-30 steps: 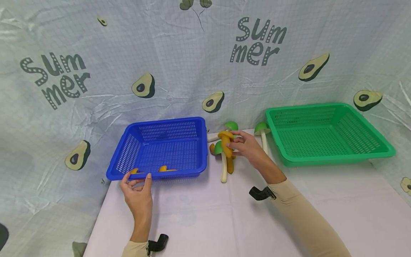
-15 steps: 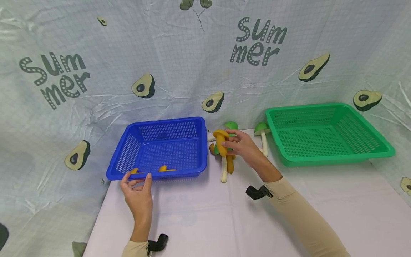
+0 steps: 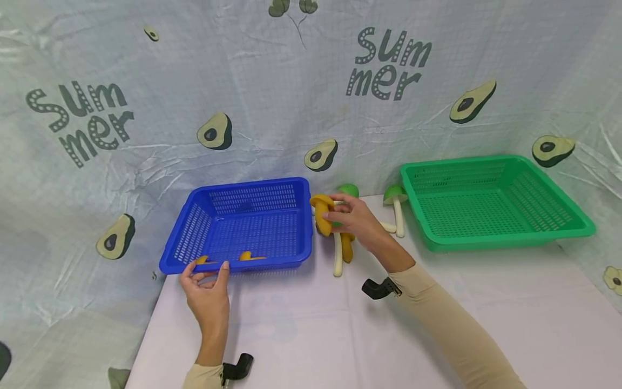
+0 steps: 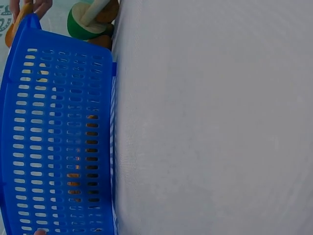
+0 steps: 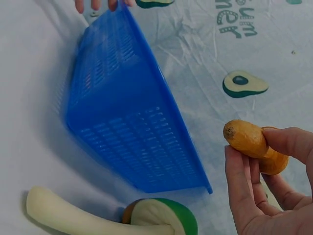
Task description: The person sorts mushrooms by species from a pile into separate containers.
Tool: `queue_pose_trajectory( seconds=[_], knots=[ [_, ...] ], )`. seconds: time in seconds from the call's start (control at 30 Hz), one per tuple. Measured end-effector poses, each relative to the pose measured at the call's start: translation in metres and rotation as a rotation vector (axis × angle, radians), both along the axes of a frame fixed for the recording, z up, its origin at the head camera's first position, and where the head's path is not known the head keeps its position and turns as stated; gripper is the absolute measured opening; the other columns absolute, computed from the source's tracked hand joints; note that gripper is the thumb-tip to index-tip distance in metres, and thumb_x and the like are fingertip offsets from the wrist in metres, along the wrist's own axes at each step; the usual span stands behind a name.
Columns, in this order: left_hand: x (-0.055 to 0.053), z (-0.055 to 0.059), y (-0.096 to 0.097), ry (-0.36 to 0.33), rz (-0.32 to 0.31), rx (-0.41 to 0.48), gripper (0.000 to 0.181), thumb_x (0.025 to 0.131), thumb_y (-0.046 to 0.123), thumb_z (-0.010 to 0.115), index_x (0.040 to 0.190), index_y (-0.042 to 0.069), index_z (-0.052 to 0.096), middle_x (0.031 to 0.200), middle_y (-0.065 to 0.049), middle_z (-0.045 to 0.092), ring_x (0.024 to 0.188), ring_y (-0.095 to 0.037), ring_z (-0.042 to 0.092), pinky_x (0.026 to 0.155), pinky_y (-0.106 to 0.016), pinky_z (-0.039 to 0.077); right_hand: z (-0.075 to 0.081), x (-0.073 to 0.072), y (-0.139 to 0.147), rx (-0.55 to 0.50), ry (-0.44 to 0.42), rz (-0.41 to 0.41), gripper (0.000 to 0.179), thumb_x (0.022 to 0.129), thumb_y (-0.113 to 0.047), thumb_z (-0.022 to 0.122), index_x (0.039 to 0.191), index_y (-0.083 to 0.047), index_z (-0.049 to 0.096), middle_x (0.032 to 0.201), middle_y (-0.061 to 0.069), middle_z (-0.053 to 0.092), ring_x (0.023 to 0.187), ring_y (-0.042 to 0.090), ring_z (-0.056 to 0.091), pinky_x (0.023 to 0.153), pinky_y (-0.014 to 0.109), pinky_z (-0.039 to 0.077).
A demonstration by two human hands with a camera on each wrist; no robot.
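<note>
My right hand (image 3: 357, 219) pinches an orange-yellow toy mushroom (image 3: 322, 215) between thumb and fingers, just right of the blue basket (image 3: 162, 259). In the right wrist view the held mushroom (image 5: 247, 139) shows its stem end toward the camera. Fingers and thumb of my left hand (image 3: 206, 297) grip the front rim of that basket. Inside it, near the front wall, yellow mushrooms (image 3: 246, 256) are partly hidden by the rim. Below my right hand lie a green-capped mushroom with a white stem (image 3: 338, 259) and another yellow mushroom (image 3: 347, 248).
A green basket (image 3: 510, 237) stands at the right of the white table (image 3: 311, 335). Left of it lies a green-capped mushroom (image 3: 396, 197), and another green cap (image 3: 349, 189) shows behind my right hand. A printed cloth (image 3: 272, 97) hangs behind.
My right hand has moved left with the yellow mushroom, away from the pile and toward the blue basket. My left hand stays on the basket rim.
</note>
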State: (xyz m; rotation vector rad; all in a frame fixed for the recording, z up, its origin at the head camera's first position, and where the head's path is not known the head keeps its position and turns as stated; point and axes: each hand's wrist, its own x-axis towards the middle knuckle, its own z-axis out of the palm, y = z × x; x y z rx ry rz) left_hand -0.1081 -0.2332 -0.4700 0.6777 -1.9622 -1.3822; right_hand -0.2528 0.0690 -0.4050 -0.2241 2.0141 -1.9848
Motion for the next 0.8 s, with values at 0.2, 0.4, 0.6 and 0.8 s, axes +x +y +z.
queue_pose_trajectory(
  seconds=[0.2, 0.4, 0.6, 0.8],
  knots=[
    [0.002, 0.0, 0.0, -0.012, -0.004, 0.007, 0.075, 0.094, 0.039, 0.073, 0.151, 0.012, 0.034, 0.108, -0.001, 0.052, 0.076, -0.012, 0.052, 0.061, -0.012, 0.045, 0.0, 0.0, -0.01, -0.044, -0.012, 0.016, 0.055, 0.094, -0.013, 0.074, 0.145, -0.011, 0.052, 0.116, 0.016, 0.063, 0.104, 0.028, 0.068, 0.09, 0.046, 0.058],
    [0.001, -0.001, 0.001, -0.013, -0.001, -0.01, 0.074, 0.094, 0.04, 0.073, 0.151, 0.013, 0.034, 0.108, -0.001, 0.052, 0.076, -0.011, 0.052, 0.061, -0.011, 0.044, -0.005, -0.003, -0.022, -0.108, -0.07, 0.034, 0.059, 0.095, -0.011, 0.072, 0.148, -0.008, 0.046, 0.121, 0.018, 0.065, 0.106, 0.029, 0.069, 0.092, 0.044, 0.057],
    [0.001, -0.002, 0.001, -0.016, 0.0, -0.011, 0.074, 0.094, 0.039, 0.072, 0.152, 0.012, 0.034, 0.11, -0.003, 0.053, 0.077, -0.013, 0.052, 0.061, -0.01, 0.044, -0.008, -0.004, -0.032, -0.113, -0.094, 0.02, 0.059, 0.095, -0.012, 0.072, 0.148, -0.008, 0.046, 0.121, 0.017, 0.065, 0.105, 0.029, 0.068, 0.092, 0.044, 0.057],
    [0.001, -0.001, 0.001, -0.014, 0.002, -0.006, 0.075, 0.094, 0.039, 0.073, 0.151, 0.012, 0.034, 0.109, -0.003, 0.053, 0.078, -0.016, 0.054, 0.061, -0.01, 0.045, -0.009, -0.007, -0.041, -0.143, -0.119, 0.011, 0.06, 0.094, -0.009, 0.073, 0.148, -0.009, 0.048, 0.12, 0.018, 0.065, 0.103, 0.028, 0.069, 0.095, 0.048, 0.055]
  ],
)
